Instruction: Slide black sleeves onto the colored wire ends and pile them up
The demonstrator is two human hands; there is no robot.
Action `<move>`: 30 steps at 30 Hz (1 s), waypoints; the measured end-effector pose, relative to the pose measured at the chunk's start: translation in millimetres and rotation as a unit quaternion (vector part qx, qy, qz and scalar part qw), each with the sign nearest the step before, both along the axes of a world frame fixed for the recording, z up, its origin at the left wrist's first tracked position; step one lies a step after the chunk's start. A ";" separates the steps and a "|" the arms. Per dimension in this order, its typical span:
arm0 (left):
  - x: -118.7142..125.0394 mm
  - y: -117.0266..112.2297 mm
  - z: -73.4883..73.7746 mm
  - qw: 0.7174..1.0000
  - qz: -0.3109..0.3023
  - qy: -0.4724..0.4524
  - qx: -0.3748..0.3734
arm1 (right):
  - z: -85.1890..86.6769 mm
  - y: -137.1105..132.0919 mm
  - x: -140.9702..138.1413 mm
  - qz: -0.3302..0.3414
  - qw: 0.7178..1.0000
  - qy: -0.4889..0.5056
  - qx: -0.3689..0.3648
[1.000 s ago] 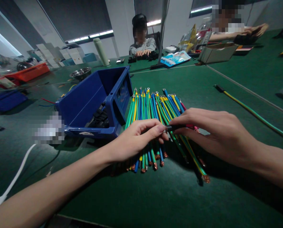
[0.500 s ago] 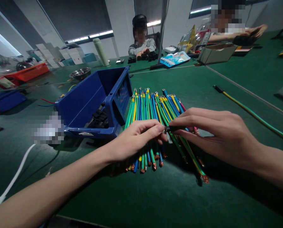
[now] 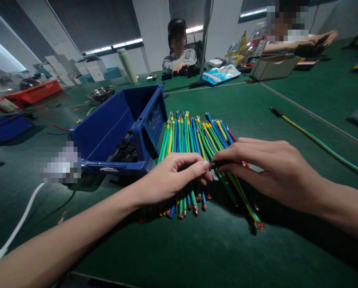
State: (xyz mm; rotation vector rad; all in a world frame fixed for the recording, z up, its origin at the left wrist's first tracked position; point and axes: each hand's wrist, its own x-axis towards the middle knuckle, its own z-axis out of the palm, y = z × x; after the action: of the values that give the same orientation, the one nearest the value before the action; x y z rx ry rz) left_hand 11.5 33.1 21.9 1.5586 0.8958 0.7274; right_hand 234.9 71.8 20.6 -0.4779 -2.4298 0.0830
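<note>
Between my two hands, above a row of cut cables, is a short black cable piece (image 3: 222,163). My left hand (image 3: 179,172) pinches its left end between thumb and forefinger; the fingertips hide that tip. From the other side my right hand (image 3: 269,168) is closed on the black piece with thumb and fingers. Below lie many green-yellow, blue and yellow cables (image 3: 186,140), side by side, with ring terminals at the far ends. Bare copper strands (image 3: 196,210) show at their near ends. One longer green-yellow cable (image 3: 242,200) sticks out toward me under my right hand.
A blue bin (image 3: 107,124) with black parts (image 3: 125,148) stands left of the cables. Another green-yellow cable (image 3: 320,142) lies at the right. Farther back are a metal bowl (image 3: 101,93), an orange tray (image 3: 36,92), a cardboard box (image 3: 275,67) and two people.
Both hands stay in nearly the same place. My right fingers have shifted slightly on the black piece, and more of it shows now.
</note>
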 end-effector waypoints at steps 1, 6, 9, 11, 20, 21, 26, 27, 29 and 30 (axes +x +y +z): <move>-0.2 -0.2 0.1 1.000 0.000 0.002 0.002 | -0.7 0.2 0.0 -0.001 1.000 -0.001 -0.002; -0.4 -0.9 0.9 1.000 -0.001 0.010 0.008 | -2.4 0.4 0.6 -0.008 1.000 -0.008 -0.007; -0.2 -0.6 0.1 1.000 0.001 0.011 0.003 | -1.8 -0.3 -0.2 -0.009 1.000 -0.012 -0.006; -0.2 -0.5 -0.6 1.000 -0.001 0.011 -0.001 | -1.6 -0.7 -1.1 -0.011 1.000 -0.016 -0.011; 1.6 -1.6 0.5 1.000 0.014 0.007 -0.012 | -3.6 -0.9 -1.1 -0.020 1.000 -0.007 -0.011; 1.8 -1.7 1.0 1.000 0.018 0.005 -0.010 | -3.4 -0.8 -0.6 -0.018 1.000 -0.006 -0.006; 0.9 -1.8 2.1 1.000 0.017 0.015 0.012 | -3.3 0.5 0.1 -0.002 1.000 -0.016 0.009; 0.6 -1.8 2.1 1.000 0.015 0.021 0.017 | -3.3 0.6 -0.2 -0.001 1.000 -0.020 0.011; 0.1 -1.7 2.1 0.999 0.014 0.034 0.026 | -3.0 0.5 -1.2 0.001 1.000 -0.025 0.015; -0.2 -1.6 2.2 0.999 0.015 0.041 0.029 | -2.6 0.2 -1.6 0.002 1.000 -0.026 0.017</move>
State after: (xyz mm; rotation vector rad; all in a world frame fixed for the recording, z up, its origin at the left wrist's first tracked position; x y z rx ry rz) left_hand 11.3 31.5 24.2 1.6389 0.9667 0.7201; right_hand 233.3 72.1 17.9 -0.4654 -2.4787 0.0326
